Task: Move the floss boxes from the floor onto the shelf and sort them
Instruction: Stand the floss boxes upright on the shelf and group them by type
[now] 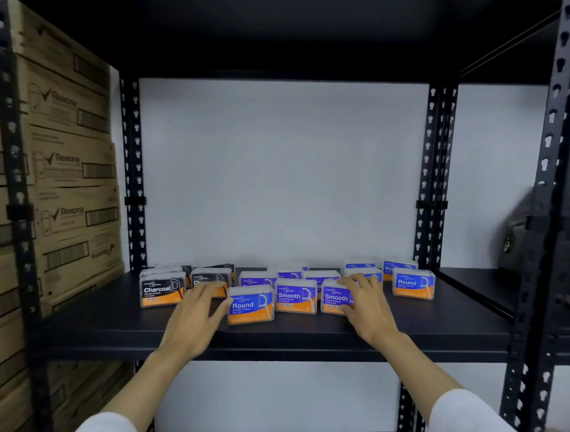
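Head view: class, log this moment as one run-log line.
left hand: touching blue Round floss box | right hand: on blue Smooth floss box | black metal shelf

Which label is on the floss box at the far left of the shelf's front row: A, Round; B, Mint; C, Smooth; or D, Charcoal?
D: the black box at the left end reads Charcoal, while the blue boxes to its right read Round and Smooth.

A black metal shelf carries clear floss boxes standing upright. Charcoal boxes sit at the left, Smooth boxes in the middle, a Round box nearest the front edge, more Round boxes far right.
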